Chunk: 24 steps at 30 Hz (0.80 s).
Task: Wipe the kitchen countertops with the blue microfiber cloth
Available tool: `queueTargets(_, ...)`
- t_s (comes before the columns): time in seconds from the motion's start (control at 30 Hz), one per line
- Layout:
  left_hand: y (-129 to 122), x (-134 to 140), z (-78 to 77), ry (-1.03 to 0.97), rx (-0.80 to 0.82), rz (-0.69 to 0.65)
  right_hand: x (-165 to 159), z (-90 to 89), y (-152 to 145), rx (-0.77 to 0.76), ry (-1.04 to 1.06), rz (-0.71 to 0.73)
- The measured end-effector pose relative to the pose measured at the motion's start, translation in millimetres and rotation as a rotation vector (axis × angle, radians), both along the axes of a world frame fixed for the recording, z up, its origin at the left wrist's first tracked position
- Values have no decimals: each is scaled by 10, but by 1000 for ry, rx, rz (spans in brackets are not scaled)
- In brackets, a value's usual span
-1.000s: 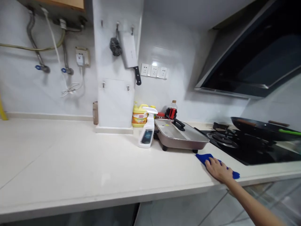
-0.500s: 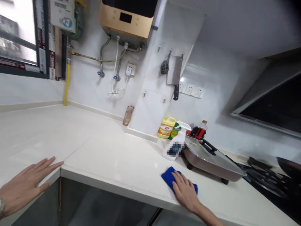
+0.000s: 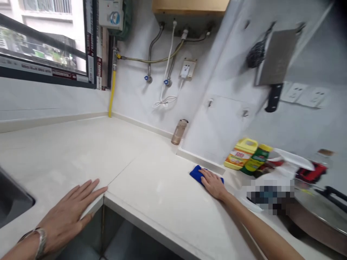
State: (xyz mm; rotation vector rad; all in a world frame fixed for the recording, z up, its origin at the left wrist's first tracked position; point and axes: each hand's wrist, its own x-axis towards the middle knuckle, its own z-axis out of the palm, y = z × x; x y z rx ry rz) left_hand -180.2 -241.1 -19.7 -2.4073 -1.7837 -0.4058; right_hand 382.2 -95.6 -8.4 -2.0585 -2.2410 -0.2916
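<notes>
I have two bare hands on one white counter (image 3: 151, 187), with one blue cloth (image 3: 195, 174) between them, under my right hand (image 3: 213, 184); around the cloth I count one yellow detergent bottle (image 3: 240, 155), one green-and-yellow bottle (image 3: 255, 160), one white spray bottle (image 3: 294, 159), one lidded pan (image 3: 322, 227) and one brownish clear tumbler (image 3: 179, 132), while one cleaver (image 3: 279, 57) and one dark scourer (image 3: 256, 55) hang on the wall above. The cloth is plain deep blue, flat and thin, a pointed corner showing beyond my fingers and a narrow strip on the other side, and it lies on the counter just in front of the pillar base (image 3: 200, 162), left of the spray bottle. My right hand is laid over it with the fingers extended; whether they pinch any fabric I cannot tell. My left hand (image 3: 70, 216), a silvery bracelet (image 3: 42, 240) at its wrist, is spread out at the counter's inner corner with the thumb apart, holding nothing
</notes>
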Motion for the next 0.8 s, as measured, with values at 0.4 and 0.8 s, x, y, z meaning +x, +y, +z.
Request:
queueTargets(0.4, -137, 135, 79, 1, -68, 5, -1464, -10, 900, 52, 37, 228)
queueTargets(0.8, -111, 230, 334, 21, -297, 30, -2674, 43, 550, -31, 197, 721)
